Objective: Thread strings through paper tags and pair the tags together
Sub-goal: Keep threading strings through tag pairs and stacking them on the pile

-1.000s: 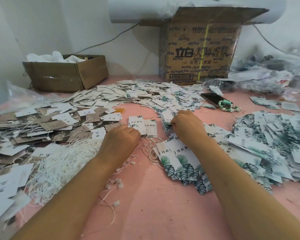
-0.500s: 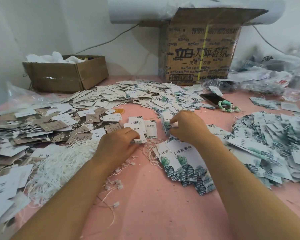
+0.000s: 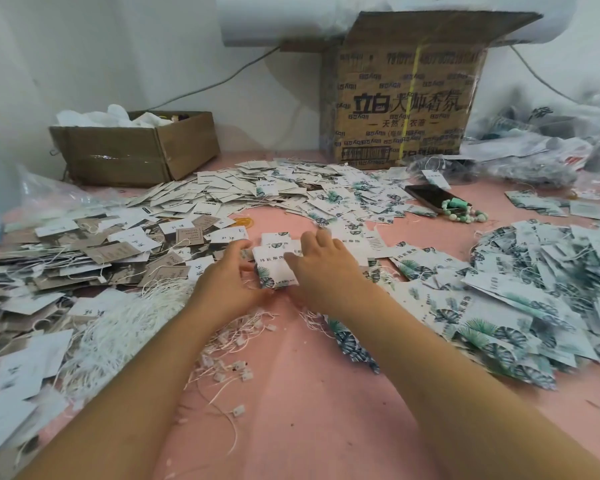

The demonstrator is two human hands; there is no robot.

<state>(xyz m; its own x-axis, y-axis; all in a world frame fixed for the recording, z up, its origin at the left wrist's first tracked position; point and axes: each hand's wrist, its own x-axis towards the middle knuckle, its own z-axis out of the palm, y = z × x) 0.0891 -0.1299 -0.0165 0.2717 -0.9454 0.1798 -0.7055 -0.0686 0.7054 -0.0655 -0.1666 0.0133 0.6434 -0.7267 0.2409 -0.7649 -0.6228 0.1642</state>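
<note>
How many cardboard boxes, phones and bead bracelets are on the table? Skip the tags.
Cardboard boxes: 2 (low open box, tall printed box)
Phone: 1
Bead bracelet: 1
Total: 4

Head view: we look forward and down from over the near edge of the pink table (image 3: 309, 393).
Facing: the far wall, cardboard box (image 3: 402, 98) ahead.
Nearness: close, our forearms (image 3: 136, 393) filling the near frame.
</note>
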